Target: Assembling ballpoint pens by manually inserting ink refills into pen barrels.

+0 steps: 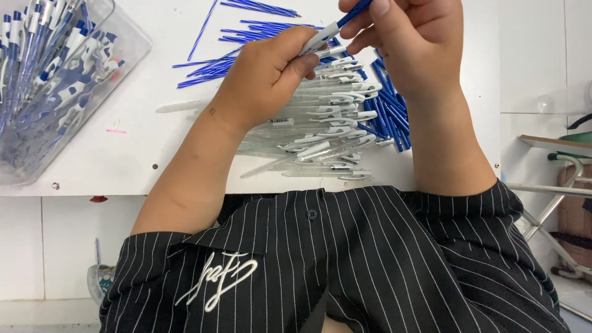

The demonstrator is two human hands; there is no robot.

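My left hand [265,77] grips the white end of a pen [327,32], and my right hand [413,37] pinches its blue end from above, so both hold the same pen over the white table [123,154]. Directly beneath lies a heap of clear pen barrels with white clips [333,129]. Loose blue refills [391,117] lie to the right of that heap, and more blue refills [246,37] are scattered behind my left hand.
A clear plastic bin [55,74] with several assembled blue-and-white pens stands at the far left. My black pinstriped shirt [345,265] fills the lower view. A metal-framed rack [555,203] stands at the right, past the table edge.
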